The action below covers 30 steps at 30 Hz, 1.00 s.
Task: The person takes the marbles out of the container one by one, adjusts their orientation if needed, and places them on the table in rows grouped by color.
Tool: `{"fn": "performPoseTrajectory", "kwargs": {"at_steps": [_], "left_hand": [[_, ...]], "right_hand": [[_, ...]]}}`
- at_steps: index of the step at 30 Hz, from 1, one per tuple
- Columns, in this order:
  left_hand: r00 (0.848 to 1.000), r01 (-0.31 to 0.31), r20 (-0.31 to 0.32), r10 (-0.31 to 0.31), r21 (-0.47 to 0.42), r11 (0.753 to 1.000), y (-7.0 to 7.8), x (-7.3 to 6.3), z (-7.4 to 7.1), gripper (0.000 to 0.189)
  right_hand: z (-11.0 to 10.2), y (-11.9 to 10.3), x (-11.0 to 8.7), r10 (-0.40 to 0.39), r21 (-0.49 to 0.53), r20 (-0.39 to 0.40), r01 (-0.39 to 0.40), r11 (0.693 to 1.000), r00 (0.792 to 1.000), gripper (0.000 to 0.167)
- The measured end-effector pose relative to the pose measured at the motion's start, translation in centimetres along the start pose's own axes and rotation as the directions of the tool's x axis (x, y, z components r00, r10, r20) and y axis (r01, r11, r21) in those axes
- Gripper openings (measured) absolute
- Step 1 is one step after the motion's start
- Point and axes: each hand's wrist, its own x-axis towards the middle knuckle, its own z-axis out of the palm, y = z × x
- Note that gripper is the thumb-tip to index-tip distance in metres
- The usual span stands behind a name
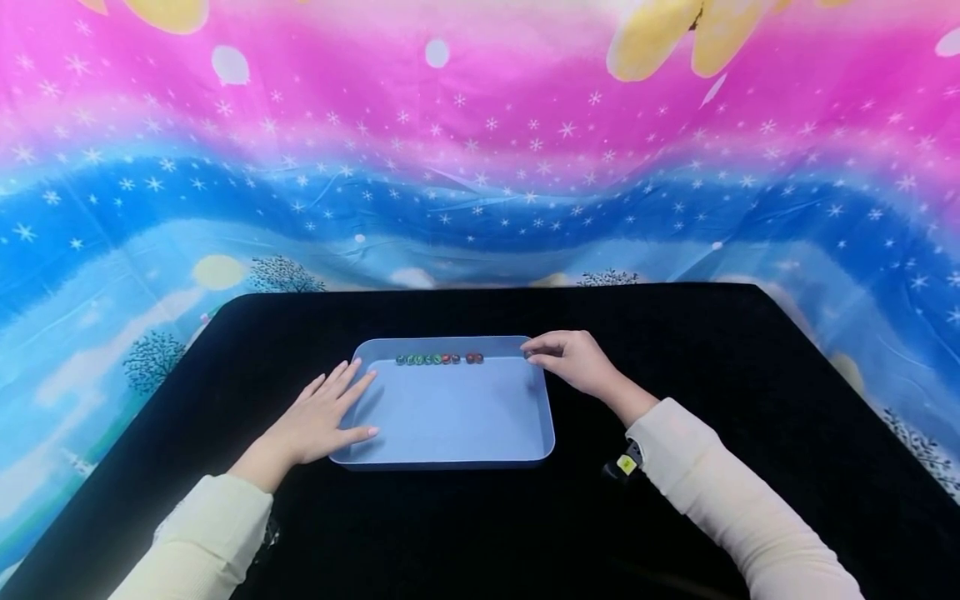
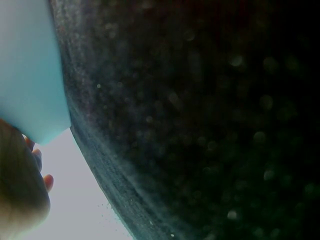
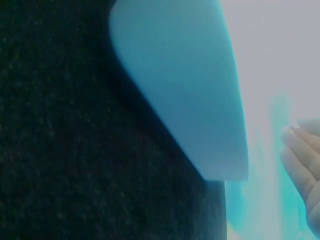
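A shallow blue-grey tray (image 1: 450,417) lies on a black-covered table. Along its far wall runs a row of small glass marbles (image 1: 418,360): several green ones at the left, then a red one and a dark one. After a short gap come two reddish-brown marbles (image 1: 475,358). My left hand (image 1: 318,417) rests with spread fingers over the tray's left rim, thumb pointing inward. At the far right corner, my right hand (image 1: 573,360) pinches a small dark marble (image 1: 528,354) between thumb and fingertips, mostly hidden by them. The wrist views show the tray's outer wall (image 3: 185,90).
Black cloth (image 1: 450,533) covers the table all around the tray. Behind the table hangs a pink and blue patterned curtain (image 1: 480,200). A dark strap with a yellow-green tag (image 1: 626,464) sits at my right cuff.
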Motion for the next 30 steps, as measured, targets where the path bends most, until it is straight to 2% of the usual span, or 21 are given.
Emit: {"fn": "performPoseTrajectory", "kwargs": {"at_steps": [8, 30], "left_hand": [[1.0, -0.001, 0.0, 0.001, 0.003, 1.0, 0.1, 0.0, -0.1, 0.081], [1.0, -0.006, -0.003, 0.006, 0.004, 1.0, 0.0, 0.0, 0.0, 0.081]], "right_hand": [[-1.0, 0.8, -0.5, 0.018, -0.009, -0.05, -0.019, 1.0, 0.999, 0.023], [-2.3, 4.7, -1.4, 0.122, -0.04, -0.042, -0.124, 0.991, 0.992, 0.023]]}}
